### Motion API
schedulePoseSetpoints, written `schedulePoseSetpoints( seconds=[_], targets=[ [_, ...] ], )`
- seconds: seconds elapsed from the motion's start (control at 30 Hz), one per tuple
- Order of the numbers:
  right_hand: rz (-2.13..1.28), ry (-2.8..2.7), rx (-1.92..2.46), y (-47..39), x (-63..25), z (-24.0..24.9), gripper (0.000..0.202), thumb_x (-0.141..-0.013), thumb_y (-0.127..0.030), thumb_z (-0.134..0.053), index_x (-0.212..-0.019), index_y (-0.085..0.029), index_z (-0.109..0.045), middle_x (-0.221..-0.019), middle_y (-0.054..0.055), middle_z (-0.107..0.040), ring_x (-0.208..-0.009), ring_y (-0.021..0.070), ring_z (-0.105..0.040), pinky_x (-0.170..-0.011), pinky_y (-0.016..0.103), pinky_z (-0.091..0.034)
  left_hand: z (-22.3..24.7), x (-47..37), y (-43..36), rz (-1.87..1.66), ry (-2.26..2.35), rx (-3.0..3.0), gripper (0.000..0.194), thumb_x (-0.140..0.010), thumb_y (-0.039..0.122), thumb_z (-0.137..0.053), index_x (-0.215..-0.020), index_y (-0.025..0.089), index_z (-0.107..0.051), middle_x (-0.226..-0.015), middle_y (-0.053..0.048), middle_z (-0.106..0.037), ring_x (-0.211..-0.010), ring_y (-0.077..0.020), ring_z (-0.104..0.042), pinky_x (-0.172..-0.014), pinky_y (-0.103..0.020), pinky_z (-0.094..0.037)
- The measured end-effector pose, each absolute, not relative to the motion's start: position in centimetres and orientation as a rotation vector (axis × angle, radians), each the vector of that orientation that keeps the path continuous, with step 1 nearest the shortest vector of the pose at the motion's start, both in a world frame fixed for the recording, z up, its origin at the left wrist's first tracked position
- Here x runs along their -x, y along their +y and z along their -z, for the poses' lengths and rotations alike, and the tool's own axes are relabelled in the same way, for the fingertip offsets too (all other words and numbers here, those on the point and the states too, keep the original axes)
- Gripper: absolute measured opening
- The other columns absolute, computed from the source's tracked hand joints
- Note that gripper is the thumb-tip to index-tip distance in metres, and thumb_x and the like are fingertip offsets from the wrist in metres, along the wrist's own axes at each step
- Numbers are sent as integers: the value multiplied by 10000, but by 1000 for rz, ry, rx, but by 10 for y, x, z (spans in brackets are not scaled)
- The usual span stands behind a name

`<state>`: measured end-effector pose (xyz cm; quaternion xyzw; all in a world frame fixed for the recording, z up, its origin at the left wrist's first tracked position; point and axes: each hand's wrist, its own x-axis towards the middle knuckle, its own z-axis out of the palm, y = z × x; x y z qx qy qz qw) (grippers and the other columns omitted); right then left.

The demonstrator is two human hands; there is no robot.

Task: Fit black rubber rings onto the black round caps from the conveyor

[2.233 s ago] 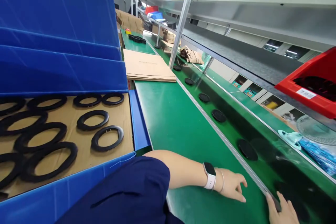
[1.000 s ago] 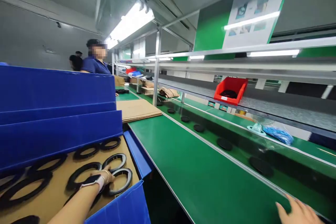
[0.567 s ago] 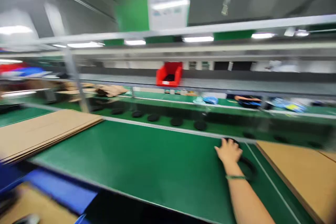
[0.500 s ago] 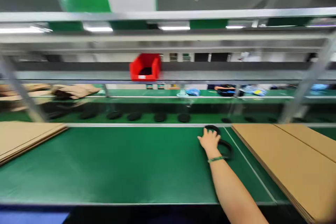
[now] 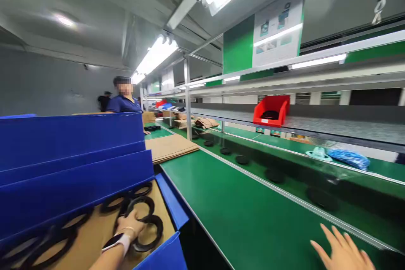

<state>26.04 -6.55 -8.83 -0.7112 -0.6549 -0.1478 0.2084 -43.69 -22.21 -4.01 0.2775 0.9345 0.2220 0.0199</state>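
Note:
My left hand [image 5: 131, 223], with a watch on the wrist, reaches into the blue crate [image 5: 79, 177] at the lower left and closes on a black ring [image 5: 148, 230] lying on the cardboard sheet [image 5: 95, 236]. Several more black rings [image 5: 139, 190] lie around it on that sheet. My right hand [image 5: 343, 253] lies flat with fingers spread on the green table [image 5: 247, 215] at the lower right, holding nothing.
A stack of flat cardboard [image 5: 171, 147] lies beyond the crate. Black discs [image 5: 242, 159] ride the conveyor belt past a metal rail. A red bin [image 5: 271, 111] sits on the shelf above. A person in a blue shirt [image 5: 124, 102] stands further along the line.
The view swung back from the right side to the left. My right hand left the black ring on the table; my left hand is in the crate again, on a ring.

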Motion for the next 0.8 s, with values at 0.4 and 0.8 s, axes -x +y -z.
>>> schedulePoseSetpoints(
  seconds=[0.4, 0.8],
  targets=[
    [203, -1761, 1934, -62, -269, 93, 775, -884, -676, -271, -1312, -184, -689, -1400, 93, -615, -1362, 359, -509, -1145, 588, -388, 1, 358, -156, -810, 2570, -1435, 186, -847, 109, -632, -1016, 142, -561, -1096, -69, -561, -970, -206, -581, -873, -339, -498],
    [-127, -1706, 2031, -83, -263, 54, 745, -892, -605, -259, -1336, -160, -659, -1335, 121, -653, -1230, 342, -615, -962, 478, -548, 3, 126, -86, -280, 1861, -2153, 813, -536, 566, -909, -1266, 293, -675, -1395, -151, -507, -1120, -440, -643, -987, -572, -523]
  ],
)
